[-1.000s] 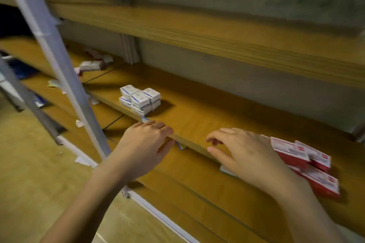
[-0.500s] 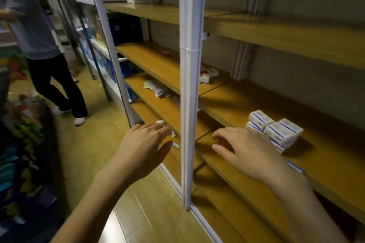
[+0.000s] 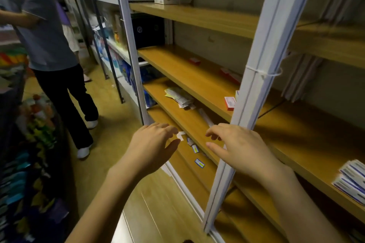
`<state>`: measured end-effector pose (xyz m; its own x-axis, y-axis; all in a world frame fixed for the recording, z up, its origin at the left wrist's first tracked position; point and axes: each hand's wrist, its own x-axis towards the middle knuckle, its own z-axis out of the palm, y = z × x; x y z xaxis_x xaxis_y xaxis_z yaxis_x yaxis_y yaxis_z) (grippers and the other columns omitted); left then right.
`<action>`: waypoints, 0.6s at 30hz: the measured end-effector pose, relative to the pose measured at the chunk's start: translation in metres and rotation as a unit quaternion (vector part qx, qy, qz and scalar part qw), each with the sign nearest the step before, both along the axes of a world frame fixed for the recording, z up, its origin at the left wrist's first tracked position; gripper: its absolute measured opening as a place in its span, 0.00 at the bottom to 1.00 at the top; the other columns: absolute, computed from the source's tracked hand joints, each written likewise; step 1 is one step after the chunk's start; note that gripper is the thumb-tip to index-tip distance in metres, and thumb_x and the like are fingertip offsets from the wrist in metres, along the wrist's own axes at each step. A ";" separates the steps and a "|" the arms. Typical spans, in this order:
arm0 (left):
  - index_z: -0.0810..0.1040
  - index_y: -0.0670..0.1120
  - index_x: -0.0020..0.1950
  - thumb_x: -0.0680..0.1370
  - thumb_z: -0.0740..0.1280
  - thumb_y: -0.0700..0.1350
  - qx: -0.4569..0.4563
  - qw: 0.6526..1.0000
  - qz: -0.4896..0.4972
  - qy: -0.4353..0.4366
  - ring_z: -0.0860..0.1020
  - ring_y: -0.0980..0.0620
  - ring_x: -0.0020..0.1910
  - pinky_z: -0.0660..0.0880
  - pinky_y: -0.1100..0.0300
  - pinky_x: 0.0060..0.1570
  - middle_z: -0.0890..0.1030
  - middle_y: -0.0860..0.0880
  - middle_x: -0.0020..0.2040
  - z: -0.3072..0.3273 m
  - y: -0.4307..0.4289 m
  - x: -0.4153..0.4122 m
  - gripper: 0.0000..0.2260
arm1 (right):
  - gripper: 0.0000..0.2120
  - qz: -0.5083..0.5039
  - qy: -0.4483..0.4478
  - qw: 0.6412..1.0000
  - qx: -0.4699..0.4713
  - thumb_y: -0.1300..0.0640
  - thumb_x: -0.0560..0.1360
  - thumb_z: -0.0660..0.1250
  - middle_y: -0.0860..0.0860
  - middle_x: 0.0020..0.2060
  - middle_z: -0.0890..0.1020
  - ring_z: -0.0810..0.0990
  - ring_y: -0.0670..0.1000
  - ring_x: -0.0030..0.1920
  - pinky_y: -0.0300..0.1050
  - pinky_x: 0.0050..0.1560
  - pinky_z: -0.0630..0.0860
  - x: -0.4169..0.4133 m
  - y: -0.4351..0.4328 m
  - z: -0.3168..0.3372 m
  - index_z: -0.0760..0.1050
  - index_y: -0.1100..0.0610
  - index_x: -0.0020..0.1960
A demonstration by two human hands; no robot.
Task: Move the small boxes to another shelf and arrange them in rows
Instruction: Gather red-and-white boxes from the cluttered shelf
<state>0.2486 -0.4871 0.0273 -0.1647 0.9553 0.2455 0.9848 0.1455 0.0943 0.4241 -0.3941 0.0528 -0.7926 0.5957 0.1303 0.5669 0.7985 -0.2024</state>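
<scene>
Far right of the right hand (image 3: 241, 148), small boxes (image 3: 353, 181) (stacked, blue-striped).

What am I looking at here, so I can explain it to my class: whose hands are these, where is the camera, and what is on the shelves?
There is no machine here. A person wears one wide-angle camera on the head, looking forward and down, so the two arms reaching in from below are that person's own. The left hand and the right hand are both open with relaxed fingers and hold nothing. They hover in front of wooden shelves with a white upright post. A stack of small white-and-blue boxes sits on a shelf at the far right edge. A red-and-white box lies beside the post, and loose papers lie on a lower shelf. Another person stands at the left.
</scene>
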 end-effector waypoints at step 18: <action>0.73 0.53 0.59 0.78 0.57 0.54 0.039 0.993 -0.112 -0.031 0.75 0.55 0.51 0.73 0.60 0.48 0.78 0.55 0.54 -0.004 0.238 -0.183 0.13 | 0.15 -0.092 0.000 0.995 -0.032 0.44 0.77 0.56 0.41 0.56 0.74 0.72 0.44 0.56 0.41 0.54 0.72 -0.167 0.193 -0.009 0.68 0.45 0.62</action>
